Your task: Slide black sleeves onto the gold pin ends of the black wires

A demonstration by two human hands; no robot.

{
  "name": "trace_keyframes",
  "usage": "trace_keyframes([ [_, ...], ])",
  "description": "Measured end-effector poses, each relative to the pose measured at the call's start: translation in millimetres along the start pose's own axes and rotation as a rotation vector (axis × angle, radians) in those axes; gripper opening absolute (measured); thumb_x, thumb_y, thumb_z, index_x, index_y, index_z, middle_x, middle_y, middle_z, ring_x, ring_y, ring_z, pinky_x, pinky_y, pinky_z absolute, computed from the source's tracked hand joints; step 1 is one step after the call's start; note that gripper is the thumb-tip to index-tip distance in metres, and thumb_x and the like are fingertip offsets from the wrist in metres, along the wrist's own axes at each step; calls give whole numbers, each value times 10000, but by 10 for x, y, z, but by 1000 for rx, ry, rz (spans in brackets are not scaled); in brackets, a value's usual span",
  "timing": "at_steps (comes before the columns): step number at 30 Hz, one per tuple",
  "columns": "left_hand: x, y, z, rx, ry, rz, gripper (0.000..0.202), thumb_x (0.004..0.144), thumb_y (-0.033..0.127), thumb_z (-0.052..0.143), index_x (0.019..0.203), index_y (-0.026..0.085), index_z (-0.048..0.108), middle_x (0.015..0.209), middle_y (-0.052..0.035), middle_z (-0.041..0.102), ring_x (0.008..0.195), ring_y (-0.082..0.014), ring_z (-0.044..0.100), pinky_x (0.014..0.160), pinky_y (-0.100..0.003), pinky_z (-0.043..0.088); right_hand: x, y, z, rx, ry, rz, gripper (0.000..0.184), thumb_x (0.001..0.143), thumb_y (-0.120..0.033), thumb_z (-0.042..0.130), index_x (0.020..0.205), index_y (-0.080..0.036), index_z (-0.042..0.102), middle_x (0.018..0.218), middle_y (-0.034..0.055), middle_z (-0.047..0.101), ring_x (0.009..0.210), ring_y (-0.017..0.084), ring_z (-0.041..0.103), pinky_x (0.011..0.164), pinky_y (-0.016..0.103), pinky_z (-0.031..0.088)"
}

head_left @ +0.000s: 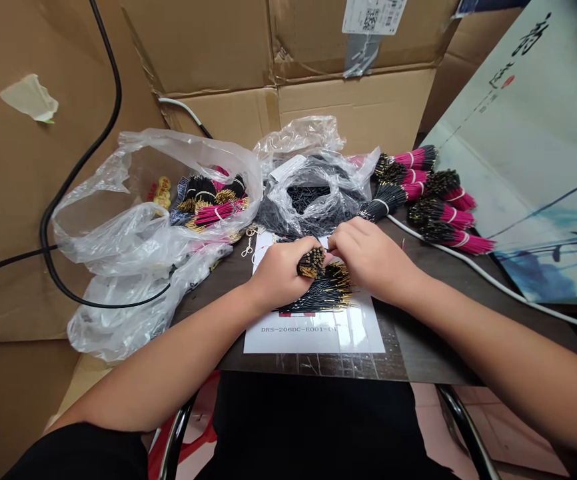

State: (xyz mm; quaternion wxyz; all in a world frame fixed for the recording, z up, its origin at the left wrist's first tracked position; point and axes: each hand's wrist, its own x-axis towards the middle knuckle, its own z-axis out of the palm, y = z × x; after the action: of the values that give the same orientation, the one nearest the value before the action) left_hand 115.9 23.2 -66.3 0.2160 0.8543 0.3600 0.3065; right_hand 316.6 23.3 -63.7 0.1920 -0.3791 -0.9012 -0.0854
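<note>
Bundle of gold-tipped wires (311, 264) sits clasped in the left hand (281, 270), above loose black wires (322, 293) on a printed sheet (313, 341); the right hand (366, 257) is just beside it, fingers narrow, their hold impossible to tell; pink-and-black bundles (468, 241) lie farther right

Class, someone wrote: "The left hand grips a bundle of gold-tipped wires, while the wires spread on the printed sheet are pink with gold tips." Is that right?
Not quite: the head view shows that the spread wires on the printed sheet are black, not pink. The left hand does grip a bundle of gold-tipped wires.
</note>
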Motion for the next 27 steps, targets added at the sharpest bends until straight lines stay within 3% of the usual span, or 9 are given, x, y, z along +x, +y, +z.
trace_keyframes([
  [6, -26, 9, -30, 114, 12, 57, 77, 816, 224, 564, 871, 170, 560, 742, 12, 611, 655, -87, 551, 635, -193, 392, -19, -147, -141, -89, 0, -35, 232, 941, -195, 347, 853, -171, 560, 831, 91, 558, 784, 216, 415, 727, 367, 363],
  [11, -37, 16, -48, 80, -48, 158, 105, 832, 209, 526, 916, 167, 574, 759, 12, 628, 664, -84, 575, 634, -191, 406, -85, -164, -183, 47, 35, -55, 227, 937, -189, 370, 862, -182, 585, 833, 83, 592, 822, 217, 475, 759, 375, 408],
  [17, -76, 56, -24, 20, 85, 223, 134, 785, 123, 550, 913, 158, 572, 806, 14, 641, 705, -62, 602, 662, -153, 428, -171, -272, -258, 440, 215, 192, 112, 908, -233, 507, 946, -244, 612, 885, 33, 665, 844, 184, 586, 812, 364, 469],
  [20, -88, 76, -7, 28, 139, 219, 113, 798, 139, 558, 909, 152, 568, 797, 9, 638, 694, -58, 603, 650, -145, 431, -128, -321, -265, 563, 242, 292, 88, 888, -266, 555, 922, -245, 634, 888, 24, 683, 837, 177, 619, 788, 353, 491],
  [24, -84, 80, -7, 46, 165, 218, 101, 813, 152, 549, 912, 150, 570, 806, 0, 643, 699, -65, 610, 654, -150, 442, -9, -294, -228, 640, 241, 342, 86, 879, -251, 565, 898, -245, 648, 874, 19, 684, 810, 169, 629, 755, 345, 509],
  [27, -72, 75, -20, 59, 196, 235, 104, 801, 136, 556, 904, 143, 573, 806, 2, 641, 709, -60, 613, 675, -141, 451, -227, -305, -328, 594, 375, 321, 114, 834, -234, 620, 945, -242, 643, 941, 40, 666, 899, 199, 620, 813, 380, 502],
])
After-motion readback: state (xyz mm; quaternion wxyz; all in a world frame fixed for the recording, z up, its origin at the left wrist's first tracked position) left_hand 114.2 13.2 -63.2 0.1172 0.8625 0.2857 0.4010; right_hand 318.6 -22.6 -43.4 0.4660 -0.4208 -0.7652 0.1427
